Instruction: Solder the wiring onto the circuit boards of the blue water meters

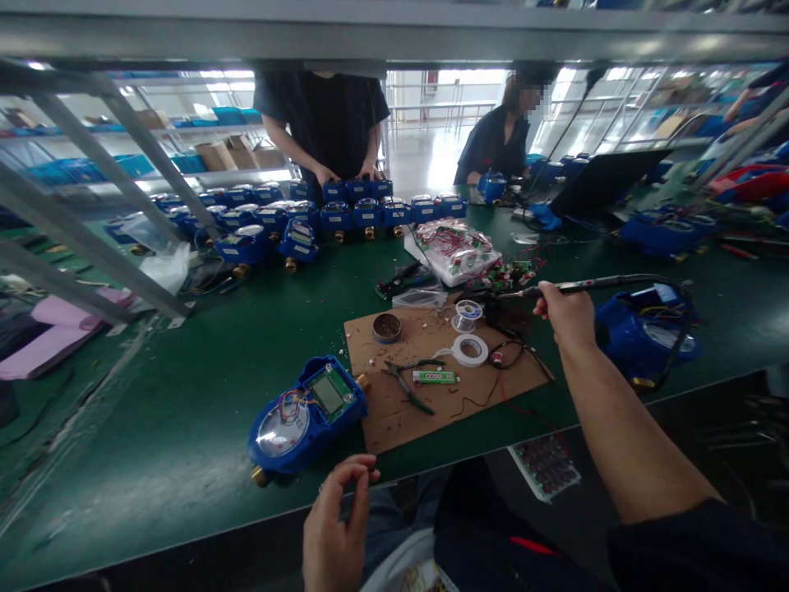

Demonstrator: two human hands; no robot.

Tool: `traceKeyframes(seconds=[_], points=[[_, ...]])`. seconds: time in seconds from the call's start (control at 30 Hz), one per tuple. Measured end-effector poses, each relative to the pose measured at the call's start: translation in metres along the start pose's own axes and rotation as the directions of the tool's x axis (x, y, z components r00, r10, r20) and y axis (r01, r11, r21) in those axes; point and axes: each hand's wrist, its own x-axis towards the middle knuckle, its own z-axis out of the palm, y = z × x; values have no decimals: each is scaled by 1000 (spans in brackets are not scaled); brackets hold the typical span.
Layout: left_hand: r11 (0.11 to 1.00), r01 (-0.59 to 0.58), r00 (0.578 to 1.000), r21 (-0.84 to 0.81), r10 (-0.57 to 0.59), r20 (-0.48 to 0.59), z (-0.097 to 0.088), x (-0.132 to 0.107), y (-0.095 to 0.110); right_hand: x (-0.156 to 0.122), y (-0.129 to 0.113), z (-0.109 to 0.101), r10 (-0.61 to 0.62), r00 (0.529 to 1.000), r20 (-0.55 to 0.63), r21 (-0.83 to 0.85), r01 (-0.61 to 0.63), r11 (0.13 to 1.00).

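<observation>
My right hand (565, 316) is closed round the handle of a soldering iron (583, 285), whose tip points left over a dark stand at the back of a brown cardboard mat (394, 411). Low at the near table edge, my left hand (336, 526) has thumb and fingers pinched on something too small to make out. Just beyond that hand lies an opened blue water meter (306, 413) with its dial, display and coloured wires exposed. On the mat lie pliers (407, 386), a small green part (435, 376), a tape roll (470, 349), a solder spool (467, 312) and a round tin (386, 327).
Rows of blue meters (363, 212) line the far side of the green table (185, 395), where two other people work. A bag of wired circuit boards (456, 247) lies behind the mat. Another blue meter (644, 333) sits at the right. Metal frame bars (104, 214) slant at the left.
</observation>
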Motion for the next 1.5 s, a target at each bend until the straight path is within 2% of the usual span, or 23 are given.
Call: traceKeyframes(seconds=[0.1,0.2,0.33,0.43,0.53,0.63,0.67,0.73,0.77,0.8,0.87,0.97,1.07,1.13,1.3,1.37,1.5], points=[[994,-106,994,41,106,-16,1,3,12,5,4,14,43,998,56,21,-44,999],[974,-195,979,115,200,-30,1,3,15,6,7,28,107,977,185,95,-126,987],[949,-224,971,221,236,-29,-2,-3,4,-1,14,39,145,941,306,193,-210,958],[938,-209,974,275,225,-27,-4,-9,-4,-16,23,44,127,932,338,231,-213,949],[931,-210,974,298,226,-22,-4,-10,-8,-37,30,48,88,940,331,211,-164,963],[929,-216,973,300,231,-16,-4,-6,-8,-52,30,51,27,923,384,140,-87,986],[929,-218,972,300,234,-19,-5,-4,-7,-54,29,52,-8,919,395,111,-39,993],[928,-218,971,303,239,-33,-6,-1,-6,-55,24,55,-162,912,377,8,172,985],[928,-218,970,303,241,-41,-7,1,-5,-54,22,58,-273,888,371,-68,319,945],[928,-219,968,300,245,-49,-8,2,-4,-51,20,61,-381,843,380,-155,464,872],[932,-225,966,283,252,-62,-9,2,-2,-46,19,71,-516,730,448,-308,668,678],[935,-225,965,273,252,-68,-8,0,0,-38,23,87,-518,651,555,-431,758,490],[934,-218,966,283,248,-73,-8,-3,1,-30,27,97,-479,599,641,-464,800,380],[935,-219,965,279,250,-80,-9,-5,1,-26,26,99,-459,570,681,-450,821,352],[945,-214,967,248,241,-82,-11,-6,1,-26,12,94,-458,509,729,-383,857,344],[949,-223,967,224,244,-68,-10,-5,3,-34,4,89,-483,480,732,-330,871,365],[959,-227,973,172,231,-9,-6,2,12,-66,-24,69,-575,390,719,-141,892,429]])
